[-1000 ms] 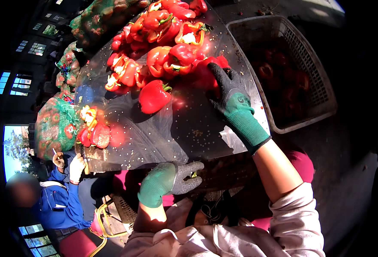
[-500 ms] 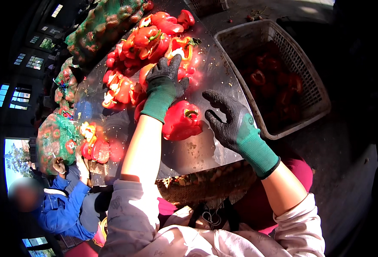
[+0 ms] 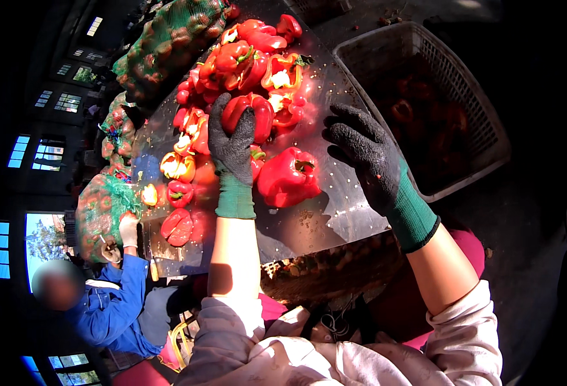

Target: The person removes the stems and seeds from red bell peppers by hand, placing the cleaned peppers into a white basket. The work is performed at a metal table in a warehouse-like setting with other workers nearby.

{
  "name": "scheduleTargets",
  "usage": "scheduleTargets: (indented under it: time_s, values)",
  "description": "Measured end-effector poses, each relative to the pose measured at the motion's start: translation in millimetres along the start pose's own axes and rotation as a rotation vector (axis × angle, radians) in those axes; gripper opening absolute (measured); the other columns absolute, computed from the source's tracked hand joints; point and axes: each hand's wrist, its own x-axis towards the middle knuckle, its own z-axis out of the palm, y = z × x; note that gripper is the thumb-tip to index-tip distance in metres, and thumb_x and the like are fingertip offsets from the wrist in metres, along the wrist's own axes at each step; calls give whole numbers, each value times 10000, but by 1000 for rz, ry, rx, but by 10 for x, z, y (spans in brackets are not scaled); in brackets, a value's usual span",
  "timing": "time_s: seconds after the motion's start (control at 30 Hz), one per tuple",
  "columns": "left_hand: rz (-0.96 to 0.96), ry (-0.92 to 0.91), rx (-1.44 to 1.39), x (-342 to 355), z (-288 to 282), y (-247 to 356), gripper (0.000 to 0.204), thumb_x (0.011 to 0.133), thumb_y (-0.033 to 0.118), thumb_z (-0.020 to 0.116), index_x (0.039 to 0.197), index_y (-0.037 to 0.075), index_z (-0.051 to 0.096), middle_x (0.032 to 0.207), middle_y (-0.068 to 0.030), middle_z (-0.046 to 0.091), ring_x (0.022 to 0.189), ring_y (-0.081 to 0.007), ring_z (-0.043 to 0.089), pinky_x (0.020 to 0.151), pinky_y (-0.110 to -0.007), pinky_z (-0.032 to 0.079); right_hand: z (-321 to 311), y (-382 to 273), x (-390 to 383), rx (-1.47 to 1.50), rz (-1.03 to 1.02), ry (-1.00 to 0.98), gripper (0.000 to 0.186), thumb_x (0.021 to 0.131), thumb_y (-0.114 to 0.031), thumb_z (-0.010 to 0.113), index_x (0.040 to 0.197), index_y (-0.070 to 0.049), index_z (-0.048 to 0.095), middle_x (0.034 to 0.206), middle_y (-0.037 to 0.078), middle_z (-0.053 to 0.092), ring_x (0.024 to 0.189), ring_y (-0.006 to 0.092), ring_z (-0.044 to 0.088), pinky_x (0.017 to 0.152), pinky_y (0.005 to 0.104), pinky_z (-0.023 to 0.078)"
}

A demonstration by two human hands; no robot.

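Note:
Both my hands wear black-coated green gloves. At the near edge of the pepper pile, my left hand (image 3: 233, 145) has its fingers and thumb around a shiny red bell pepper (image 3: 255, 114). My right hand (image 3: 368, 157) hovers over the right side of the table, its fingers apart and slightly curved, with nothing visible in it. Between the hands, nearer to me, a large whole red bell pepper (image 3: 290, 177) lies on the metal table. Beyond my left hand is a heap of cut and whole red peppers (image 3: 235, 64); an opened pepper half (image 3: 281, 72) shows its pale core.
A white plastic crate (image 3: 425, 193) with peppers inside stands right of the metal table (image 3: 296, 235). Green mesh sacks (image 3: 168, 48) of peppers line the left side. A co-worker in blue (image 3: 107, 315) sits at the left, hands near a knife (image 3: 154, 269) and loose peppers (image 3: 178, 226).
My left hand has turned upright and drawn back from the heap, with a red bell pepper now showing between its fingers and thumb. My right hand's fingers have come closer together. The co-worker's hands have shifted.

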Motion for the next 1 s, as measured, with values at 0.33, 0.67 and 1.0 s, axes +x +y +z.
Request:
scheduleTargets:
  time_s: [0.33, 0.67, 1.0]
  values:
    - [-422, 53, -674, -940, 334, 422, 524, 889, 124, 646, 1374, 53, 462, 1335, -96, 520, 1162, -221, 564, 935, -335, 529, 447, 337, 136, -230, -86, -151, 898, 713, -94, 826, 1475, -74, 351, 1433, 123, 462, 1301, 201, 448, 1069, 357, 412]
    - [-30, 378, 12, -875, -358, 494, 618, 789, 13, 752, 1341, -15, 474, 1332, -137, 518, 1195, -236, 520, 1012, -363, 444, 304, 65, -22, 573, 156, -281, 577, 850, -116, 669, 1378, -57, 443, 1275, 172, 565, 1148, 330, 589, 959, 465, 497]
    - [176, -75, 1075, -1598, -851, 358, 663, 812, 214, 712, 1395, 28, 457, 1412, -236, 441, 1278, -387, 471, 1049, -476, 400, 371, -151, -251, 689, 116, -352, 832, 842, -341, 605, 1528, -74, 219, 1465, 274, 377, 1293, 423, 460, 1108, 572, 320]
